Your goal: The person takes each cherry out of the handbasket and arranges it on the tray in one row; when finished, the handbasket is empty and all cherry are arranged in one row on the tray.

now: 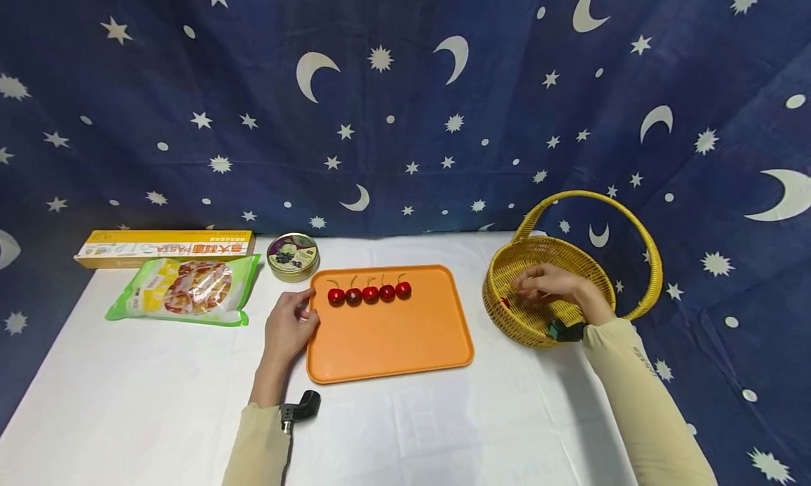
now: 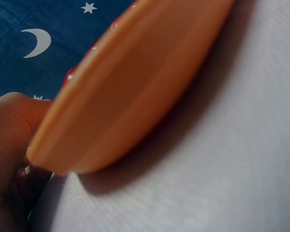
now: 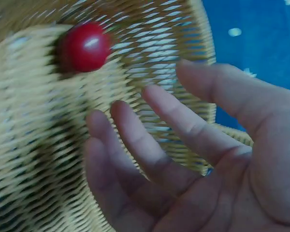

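Note:
An orange tray [image 1: 393,338] lies on the white table with several red cherries [image 1: 369,294] in a row along its far edge. My left hand [image 1: 293,324] is at the tray's left rim near the far corner. In the left wrist view the tray rim [image 2: 130,92] sits between the thumb [image 2: 12,116] and the fingers below it. My right hand [image 1: 548,285] is inside the yellow wicker basket [image 1: 526,324]. Its fingers [image 3: 150,140] are spread and hold nothing. One red cherry [image 3: 84,46] lies on the basket floor just beyond the fingertips.
A yellow pasta box [image 1: 165,248], a green snack bag [image 1: 186,290] and a round tin [image 1: 292,256] stand at the back left. A star-and-moon cloth [image 1: 405,106] hangs behind. Bare white tablecloth [image 1: 412,430] lies in front of the tray.

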